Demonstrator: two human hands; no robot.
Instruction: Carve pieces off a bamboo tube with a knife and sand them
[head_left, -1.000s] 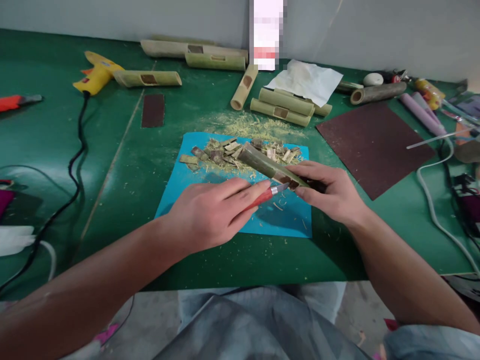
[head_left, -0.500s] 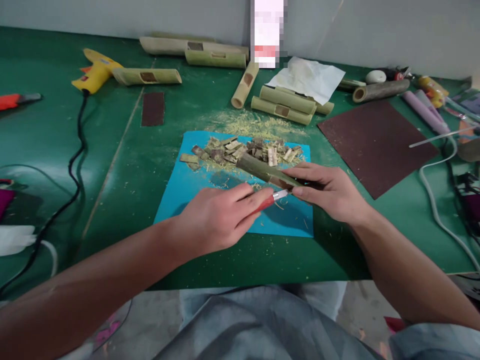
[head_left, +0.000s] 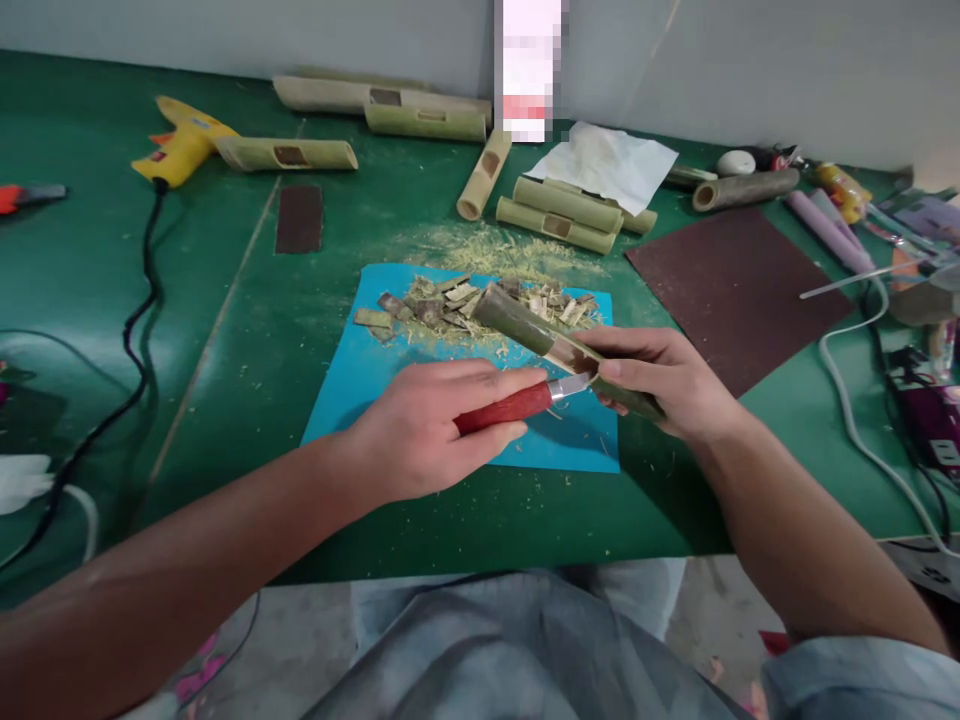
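My left hand (head_left: pixel 442 425) is closed round the red handle of a carving knife (head_left: pixel 510 404). Its short metal blade meets the near edge of a rectangular opening cut in a bamboo tube (head_left: pixel 517 322). That tube lies tilted in my right hand (head_left: pixel 667 380), whose fingers wrap its lower end, with the thumb close to the blade tip. Under both hands is a blue sheet (head_left: pixel 352 390). A heap of bamboo chips (head_left: pixel 431 308) and shavings covers the sheet's far part, just behind the tube.
More bamboo tubes (head_left: pixel 427 122) lie along the back, some with cut openings. A yellow hot glue gun (head_left: pixel 187 140) with a black cord stands at left. Brown sandpaper (head_left: pixel 739 290), white paper (head_left: pixel 604 165) and a white cable (head_left: pixel 847 410) are at right.
The bamboo tube has rolled and tilted, so its opening now faces up more. My left hand has shifted slightly left, showing more of the red handle; the blade stays at the opening.
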